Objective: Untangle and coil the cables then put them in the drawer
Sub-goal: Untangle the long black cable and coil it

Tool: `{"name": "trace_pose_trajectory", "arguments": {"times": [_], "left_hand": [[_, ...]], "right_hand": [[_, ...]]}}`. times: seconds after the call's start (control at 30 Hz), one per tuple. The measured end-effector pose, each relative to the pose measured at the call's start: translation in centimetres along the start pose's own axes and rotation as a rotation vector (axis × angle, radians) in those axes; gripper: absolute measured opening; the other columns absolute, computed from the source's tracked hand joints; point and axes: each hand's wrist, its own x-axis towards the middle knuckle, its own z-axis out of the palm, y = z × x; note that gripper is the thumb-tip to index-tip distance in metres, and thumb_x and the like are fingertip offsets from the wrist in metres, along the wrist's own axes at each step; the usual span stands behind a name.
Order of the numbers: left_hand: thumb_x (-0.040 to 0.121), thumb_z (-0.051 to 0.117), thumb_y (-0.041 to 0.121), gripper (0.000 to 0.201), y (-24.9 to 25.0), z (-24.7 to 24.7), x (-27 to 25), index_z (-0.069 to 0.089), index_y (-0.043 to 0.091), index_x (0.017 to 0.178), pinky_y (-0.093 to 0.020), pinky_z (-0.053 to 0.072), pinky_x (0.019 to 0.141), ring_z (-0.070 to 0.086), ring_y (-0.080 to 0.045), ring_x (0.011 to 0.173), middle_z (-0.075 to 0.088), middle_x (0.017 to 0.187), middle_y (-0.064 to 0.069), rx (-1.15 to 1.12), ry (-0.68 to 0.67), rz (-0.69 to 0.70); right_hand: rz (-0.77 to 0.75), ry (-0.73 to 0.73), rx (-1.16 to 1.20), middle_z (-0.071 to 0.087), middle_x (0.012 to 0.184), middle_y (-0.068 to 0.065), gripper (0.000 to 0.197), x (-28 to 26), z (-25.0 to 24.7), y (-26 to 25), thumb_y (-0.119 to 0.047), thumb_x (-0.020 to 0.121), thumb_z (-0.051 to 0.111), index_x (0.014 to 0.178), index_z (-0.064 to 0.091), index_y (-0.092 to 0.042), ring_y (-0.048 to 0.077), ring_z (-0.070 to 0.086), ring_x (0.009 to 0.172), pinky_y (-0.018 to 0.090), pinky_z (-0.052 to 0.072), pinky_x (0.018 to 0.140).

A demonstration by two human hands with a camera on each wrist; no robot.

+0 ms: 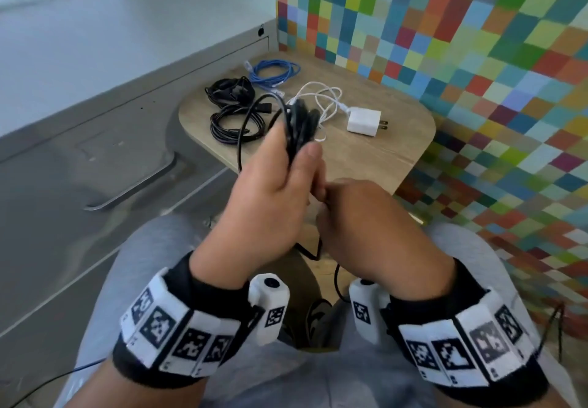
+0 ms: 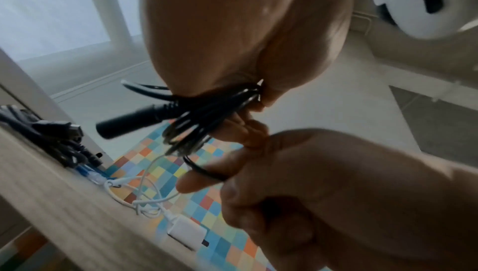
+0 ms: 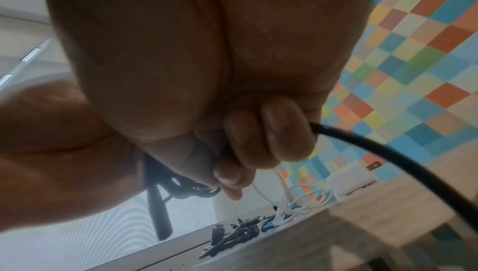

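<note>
Presently held: black power cable, its gathered loops clamped in the left hand above the near edge of the wooden table; the right hand curls round its loose run, which trails down between the knees. On the table: two coiled black cables and, one coiled blue network cable, one loose white cable joined to a white wall charger, plug prongs toward the chequered wall.
</note>
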Motion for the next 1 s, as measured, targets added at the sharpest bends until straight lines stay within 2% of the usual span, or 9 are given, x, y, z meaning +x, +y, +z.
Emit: {"name": "trace_pose_trajectory", "arguments": {"times": [0.1,0.27,0.43,0.53,0.63,0.7,0.8,0.9,1.0], "left_hand": [[0.108,0.043,0.028,0.019,0.2,0.5,-0.4,0.059,0.02,0.103,-0.035,0.052,0.069,0.063,-0.009,0.074,0.062,0.078,0.019,0.199,0.013,0.033],[0.11,0.043,0.024,0.013,-0.1,0.3,0.0,0.055,0.02,0.108,-0.03,0.053,0.073,0.066,-0.01,0.084,0.071,0.098,0.01,0.165,0.103,0.077],[0.108,0.047,0.016,0.015,-0.4,-0.2,0.1,0.059,0.007,0.11,-0.018,0.051,0.072,0.064,-0.005,0.085,0.066,0.09,0.008,0.102,0.024,0.089],[0.107,0.049,0.016,0.006,-0.7,-0.6,0.2,0.054,0.013,0.103,-0.014,0.047,0.066,0.062,-0.004,0.078,0.063,0.082,0.008,0.146,-0.004,0.088],[0.109,0.046,0.02,0.008,-1.0,-1.2,0.4,0.051,0.02,0.102,-0.028,0.055,0.063,0.069,-0.013,0.075,0.069,0.088,0.007,0.132,0.021,0.085],[0.109,0.044,0.023,0.01,-1.0,-1.7,0.5,0.048,0.022,0.101,-0.038,0.057,0.057,0.068,-0.019,0.063,0.071,0.091,0.003,0.111,0.044,0.057],[0.11,0.042,0.025,0.012,-1.1,-2.5,0.7,0.049,0.017,0.104,-0.03,0.05,0.051,0.062,-0.019,0.05,0.072,0.089,0.006,0.167,0.103,0.038],[0.111,0.042,0.024,0.015,-1.3,-3.4,0.9,0.05,0.011,0.111,-0.03,0.052,0.055,0.063,-0.018,0.05,0.072,0.088,0.009,0.181,0.145,0.024],[0.11,0.044,0.024,0.009,-1.3,-3.6,0.8,0.051,0.03,0.11,-0.032,0.057,0.063,0.071,-0.017,0.062,0.073,0.09,0.009,0.126,0.03,0.035]], "right_hand": [[-0.061,0.055,0.085,0.045,0.074,-0.011,0.014,0.1,0.2,-0.2,-0.017,0.1,0.054,0.093,0.06,-0.027,0.007,0.049,0.061,0.018,0.027,0.052],[-0.016,0.248,0.44,0.069,0.078,-0.014,0.011,-0.3,0.3,0.7,-0.018,0.095,0.068,0.101,0.077,-0.023,-0.003,0.064,0.073,0.01,0.044,0.062],[-0.116,0.207,0.713,0.076,0.098,-0.012,0.028,-0.6,0.4,0.2,-0.006,0.094,0.07,0.116,0.073,-0.023,0.007,0.073,0.088,0.029,0.058,0.076],[-0.071,0.165,0.874,0.076,0.091,-0.007,0.033,-0.8,0.1,-0.1,-0.006,0.092,0.075,0.111,0.063,-0.029,0.007,0.069,0.07,0.033,0.054,0.065],[-0.015,0.102,0.885,0.077,0.086,0.001,0.032,-0.9,-0.5,0.1,-0.009,0.087,0.081,0.1,0.061,-0.029,0.032,0.067,0.069,0.05,0.058,0.068],[-0.009,0.03,0.868,0.078,0.084,0.003,0.023,-1.0,-0.8,0.5,-0.009,0.088,0.082,0.096,0.066,-0.024,0.03,0.069,0.069,0.052,0.06,0.074],[0.009,-0.081,0.847,0.078,0.079,0.006,0.011,-1.0,-1.2,1.6,-0.009,0.092,0.077,0.094,0.07,-0.016,0.03,0.07,0.069,0.053,0.06,0.076],[-0.002,-0.025,0.806,0.077,0.079,0.006,0.009,-0.9,-1.6,2.7,-0.009,0.091,0.077,0.091,0.076,-0.018,0.029,0.072,0.075,0.048,0.06,0.078],[-0.041,0.066,0.787,0.076,0.079,0.002,0.013,-0.7,-1.7,2.8,-0.009,0.092,0.076,0.088,0.078,-0.022,0.015,0.072,0.074,0.033,0.062,0.074]]}}
